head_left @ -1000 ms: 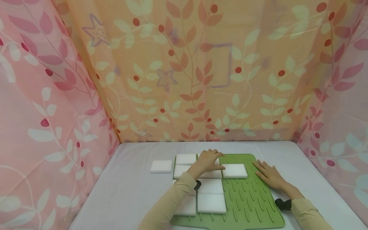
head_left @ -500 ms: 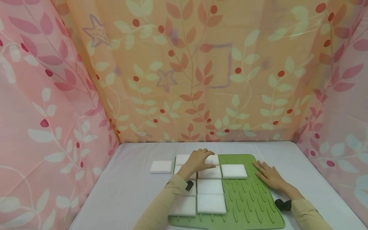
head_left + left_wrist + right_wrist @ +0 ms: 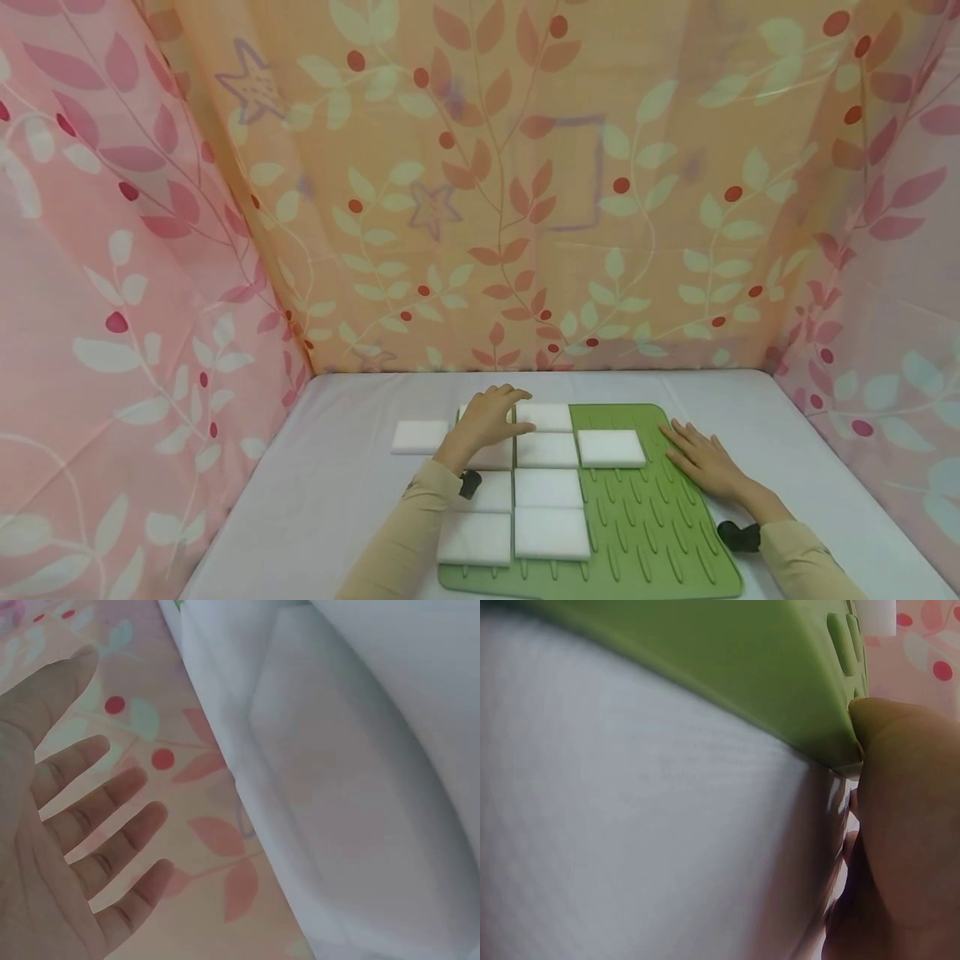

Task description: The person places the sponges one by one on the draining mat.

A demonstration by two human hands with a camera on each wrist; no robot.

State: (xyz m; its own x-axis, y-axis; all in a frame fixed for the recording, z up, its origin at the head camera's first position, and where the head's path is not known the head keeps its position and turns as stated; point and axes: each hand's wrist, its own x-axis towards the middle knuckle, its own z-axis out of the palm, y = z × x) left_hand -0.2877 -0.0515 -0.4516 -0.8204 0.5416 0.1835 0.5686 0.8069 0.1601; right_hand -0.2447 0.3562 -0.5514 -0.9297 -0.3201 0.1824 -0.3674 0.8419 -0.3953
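Note:
A green ribbed mat (image 3: pixel 660 533) lies on the white table. Several white rectangular sponges lie on its left half in rows, among them one (image 3: pixel 544 417) at the top and one (image 3: pixel 611 447) alone to the right. My left hand (image 3: pixel 491 417) hovers over or rests on the top-left sponge of the mat, hiding most of it. In the left wrist view its fingers (image 3: pixel 112 825) are spread and straight and hold nothing. My right hand (image 3: pixel 697 458) lies flat on the mat's right edge (image 3: pixel 727 667), with its fingers extended.
One more white sponge (image 3: pixel 420 436) lies on the table (image 3: pixel 337 500) just left of the mat. Leaf-patterned curtains (image 3: pixel 480 208) close in the back and both sides. The mat's right half is bare.
My left hand has slid left from the top-middle sponge to the top-left one, uncovering the top-middle sponge. The right hand has stayed flat on the mat.

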